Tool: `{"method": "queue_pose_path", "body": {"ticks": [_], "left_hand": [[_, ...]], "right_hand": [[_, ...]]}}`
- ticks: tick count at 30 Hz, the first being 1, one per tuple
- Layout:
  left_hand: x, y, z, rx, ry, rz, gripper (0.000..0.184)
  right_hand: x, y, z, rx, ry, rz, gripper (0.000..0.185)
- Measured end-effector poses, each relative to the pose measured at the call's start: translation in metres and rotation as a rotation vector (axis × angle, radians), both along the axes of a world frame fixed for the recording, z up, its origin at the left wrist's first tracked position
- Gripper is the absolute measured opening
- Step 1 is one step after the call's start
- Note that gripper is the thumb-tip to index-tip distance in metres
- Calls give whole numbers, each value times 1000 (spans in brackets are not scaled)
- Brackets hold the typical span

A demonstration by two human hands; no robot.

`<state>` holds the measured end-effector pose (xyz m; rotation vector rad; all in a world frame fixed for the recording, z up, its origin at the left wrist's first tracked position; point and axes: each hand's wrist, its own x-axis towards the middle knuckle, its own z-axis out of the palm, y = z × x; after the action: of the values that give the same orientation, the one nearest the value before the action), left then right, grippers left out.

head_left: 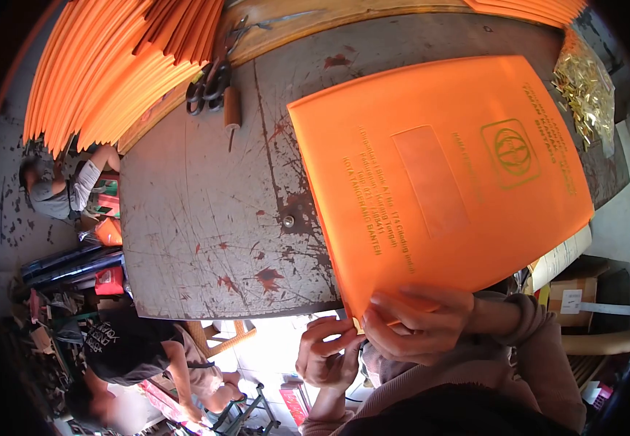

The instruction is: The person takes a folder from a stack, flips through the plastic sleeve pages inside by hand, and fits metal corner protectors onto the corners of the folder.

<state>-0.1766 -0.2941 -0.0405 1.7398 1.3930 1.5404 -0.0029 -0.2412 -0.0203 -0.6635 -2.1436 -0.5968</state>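
Observation:
An orange folder [431,167] with gold printing, a round emblem and a clear window lies over the right part of the worn grey tabletop, its near corner reaching past the edge. My right hand [420,323] is closed on that near corner, fingers bent over the orange cover. At the corner's tip, my left hand [329,352] pinches a small gold-coloured piece [358,324] between thumb and fingers. Most of this piece is covered by the fingertips, so its exact shape cannot be made out.
Orange folders [111,65] stand stacked at the far left, with more at the top right. Scissors [217,80] and a wooden-handled awl [232,109] lie nearby. A clear bag [584,94] holds small gold pieces. Two people [133,349] sit beyond the grey table [206,218].

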Motion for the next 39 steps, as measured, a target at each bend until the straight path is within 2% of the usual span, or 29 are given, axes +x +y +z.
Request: {"method": "queue_pose_path", "body": {"ticks": [3,9,15,18,28,31,34,36,38,39], "left_hand": [[2,-3,2,-20,42,16,18],[10,-3,5,-55,-109,21,16],[10,-6,12,-154,-64,-39,16],[9,-6,22,-202,-45,-60,17],[17,-4,17,-173,10,-10,19],[20,-1,12,-122,-110,54,20],[8,4,13,-54,-84,-25,21],[-3,8,17,-121,-207,-258,24],[-6,14,22,-113,-287,-329,27],[-9,14,24,-197,-333,-383,28]], "right_hand": [[-2,2,-8,96,19,-14,4],[-2,0,-2,8,124,79,6],[1,4,-8,104,120,139,12],[0,0,-5,47,139,137,13],[-1,-4,-11,29,168,95,13],[-1,-3,-10,33,147,95,14],[0,-4,-7,28,172,95,12],[3,-10,-3,-70,177,89,9],[8,-19,1,-94,169,88,10],[10,-22,2,-120,158,94,10]]}}
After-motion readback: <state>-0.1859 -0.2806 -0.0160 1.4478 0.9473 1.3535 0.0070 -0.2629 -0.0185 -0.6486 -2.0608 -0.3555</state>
